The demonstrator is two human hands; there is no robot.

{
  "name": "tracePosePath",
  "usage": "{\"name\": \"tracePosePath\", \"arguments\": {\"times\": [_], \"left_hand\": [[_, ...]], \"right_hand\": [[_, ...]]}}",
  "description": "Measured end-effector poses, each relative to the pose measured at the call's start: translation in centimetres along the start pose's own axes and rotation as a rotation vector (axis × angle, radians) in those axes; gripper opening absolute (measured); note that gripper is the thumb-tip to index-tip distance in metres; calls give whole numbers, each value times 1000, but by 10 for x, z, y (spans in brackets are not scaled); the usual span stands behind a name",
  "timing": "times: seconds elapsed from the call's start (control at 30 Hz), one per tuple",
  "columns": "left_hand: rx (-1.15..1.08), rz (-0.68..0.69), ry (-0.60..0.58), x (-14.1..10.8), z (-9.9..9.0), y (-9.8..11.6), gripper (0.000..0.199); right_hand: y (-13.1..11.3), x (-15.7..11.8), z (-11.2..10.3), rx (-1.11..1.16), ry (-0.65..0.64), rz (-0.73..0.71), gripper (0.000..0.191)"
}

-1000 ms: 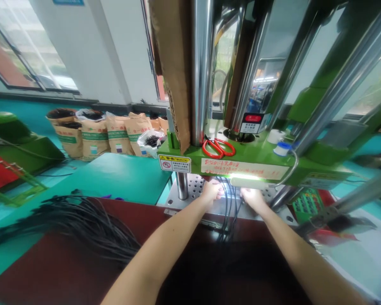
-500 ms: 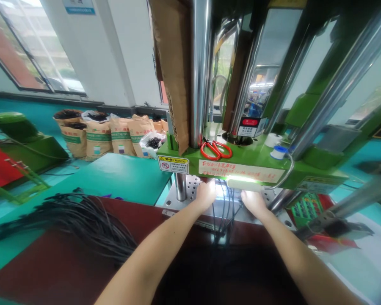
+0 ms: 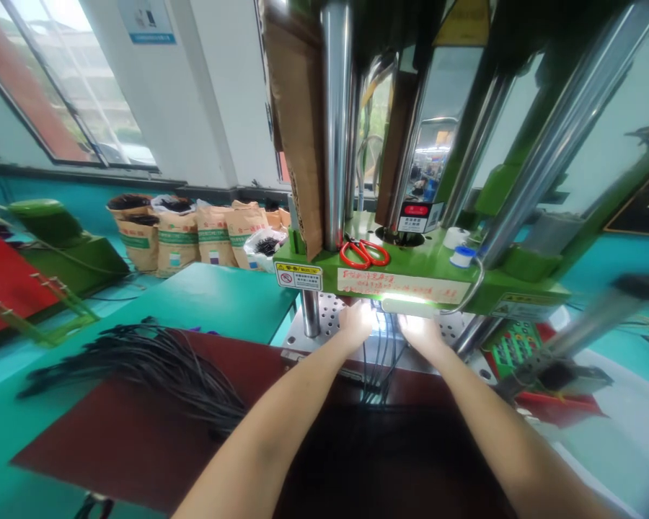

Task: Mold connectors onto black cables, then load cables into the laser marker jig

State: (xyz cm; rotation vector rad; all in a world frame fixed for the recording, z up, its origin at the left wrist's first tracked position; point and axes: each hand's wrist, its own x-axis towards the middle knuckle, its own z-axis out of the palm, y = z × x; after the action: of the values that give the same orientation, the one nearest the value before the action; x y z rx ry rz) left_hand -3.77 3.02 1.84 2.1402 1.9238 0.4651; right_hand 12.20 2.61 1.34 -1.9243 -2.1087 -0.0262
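Both my hands reach under the green press plate point(image 3: 314, 252), into bright lamp light. My left hand point(image 3: 357, 319) is at the left of several thin black cables point(image 3: 381, 353), which run from under the plate toward me. On their right side is my right hand point(image 3: 420, 331). The fingers of both hands are hidden by the plate and washed out by glare, so what they hold does not show. Beneath them lies a perforated metal plate point(image 3: 297, 337). A lit white lamp point(image 3: 411, 307) is fixed along the press's front edge.
A bundle of black cables point(image 3: 156, 367) lies on the brown board point(image 3: 97, 432) at left. Red-handled scissors point(image 3: 365, 252) and a blue-white tape roll point(image 3: 462, 256) rest on the press. A control panel with buttons point(image 3: 516, 346) stands right. Paper sacks point(image 3: 178, 238) line the wall.
The camera view has shifted slightly. My hands have moved a little closer together, staying under the press plate on either side of the cables.
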Motion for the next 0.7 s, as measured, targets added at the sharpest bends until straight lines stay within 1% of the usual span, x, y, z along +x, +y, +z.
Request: {"name": "tracePosePath", "arguments": {"times": [0.07, 0.13, 0.23, 0.33, 0.47, 0.53, 0.7], "left_hand": [[-6, 26, 3, -3, 1, 5, 35], [-8, 38, -14, -3, 2, 9, 33], [-6, 37, -25, 0, 6, 9, 28], [-7, 41, -17, 3, 11, 6, 28], [-17, 49, -12, 6, 19, 6, 29], [-22, 49, -14, 7, 19, 7, 29], [-21, 35, -3, 9, 7, 16, 30]], "right_hand": [[-8, 0, 1, -19, -17, 7, 31], [-12, 1, 2, -40, -36, 30, 30], [-13, 3, 6, -70, -51, 70, 28], [-10, 3, 10, -97, -34, 78, 28], [-8, 2, 17, -128, 12, 26, 29], [-7, 2, 18, -140, 27, -10, 29], [-5, 4, 12, -148, 45, -97, 27]]}}
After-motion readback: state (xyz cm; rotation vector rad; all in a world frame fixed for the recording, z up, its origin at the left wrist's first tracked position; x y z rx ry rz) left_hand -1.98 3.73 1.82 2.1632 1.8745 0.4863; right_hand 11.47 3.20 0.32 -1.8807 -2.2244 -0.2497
